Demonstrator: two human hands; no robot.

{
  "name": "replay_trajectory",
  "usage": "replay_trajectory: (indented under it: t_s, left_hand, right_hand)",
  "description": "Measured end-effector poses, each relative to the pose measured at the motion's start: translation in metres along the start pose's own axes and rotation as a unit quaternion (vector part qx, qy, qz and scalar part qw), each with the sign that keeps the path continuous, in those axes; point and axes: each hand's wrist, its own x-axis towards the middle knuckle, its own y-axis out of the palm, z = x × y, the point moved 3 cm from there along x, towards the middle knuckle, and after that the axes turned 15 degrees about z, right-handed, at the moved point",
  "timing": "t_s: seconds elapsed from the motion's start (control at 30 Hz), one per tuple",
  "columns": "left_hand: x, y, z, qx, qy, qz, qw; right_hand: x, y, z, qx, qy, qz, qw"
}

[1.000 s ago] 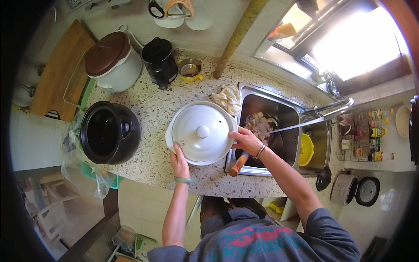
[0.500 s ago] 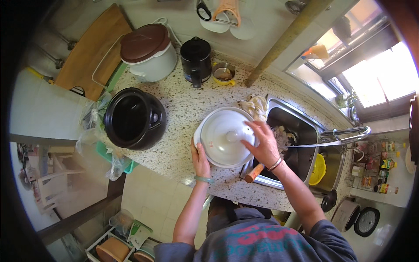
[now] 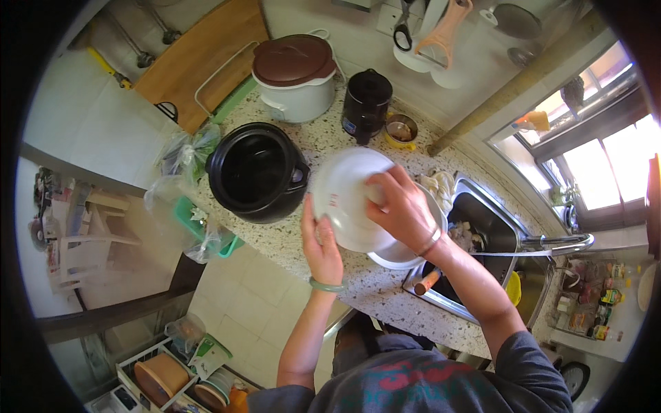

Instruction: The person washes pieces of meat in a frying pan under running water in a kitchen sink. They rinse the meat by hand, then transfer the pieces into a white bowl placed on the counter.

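Observation:
A white lid (image 3: pixel 341 217) is raised and shifted left over a white pot (image 3: pixel 435 210), whose right and lower rim shows beneath it. My right hand (image 3: pixel 406 213) is closed on the lid's knob, which the fingers mostly hide. At the lid's left edge, my left hand (image 3: pixel 322 256) lies with fingers stretched out, touching the rim; a green bangle circles that wrist. Just left of the lid stands a large black pot (image 3: pixel 222 172), uncovered. The inside of the white pot is hidden by the lid and my right hand.
A slow cooker (image 3: pixel 303 103) with a brown lid, a black kettle (image 3: pixel 367 103) and a small yellow-handled cup (image 3: pixel 399 131) stand at the back. To the right is a steel sink (image 3: pixel 475 206), with a knife's wooden handle (image 3: pixel 427 282) at its edge. Plastic bags (image 3: pixel 182 162) lie far left.
The lid has come off the white pot, tilting and moving left with my right hand. My left hand has gone from the pot's side to the lid's edge. The view has shifted.

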Motion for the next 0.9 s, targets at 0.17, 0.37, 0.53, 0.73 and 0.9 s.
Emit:
replay_trajectory:
  t_s: [0.17,0.37,0.53,0.73,0.9]
  left_hand:
    - [0.031,-0.074,-0.001,0.004,0.04,-0.142,0.989]
    - [0.048,-0.12,0.018,0.182,0.019,-0.205,0.961]
    - [0.05,-0.133,0.041,0.308,-0.013,-0.188,0.932]
    - [0.051,-0.128,0.048,0.288,0.006,-0.197,0.937]
    - [0.052,-0.131,0.047,0.264,0.013,-0.195,0.944]
  right_hand:
    - [0.112,0.049,0.057,-0.01,-0.158,-0.011,0.987]
    - [0.181,0.103,0.085,-0.066,-0.177,0.054,0.981]
    - [0.194,0.121,0.078,-0.085,-0.15,0.103,0.98]
    - [0.195,0.129,0.078,-0.092,-0.145,0.107,0.979]
    - [0.191,0.131,0.081,-0.102,-0.168,0.09,0.976]
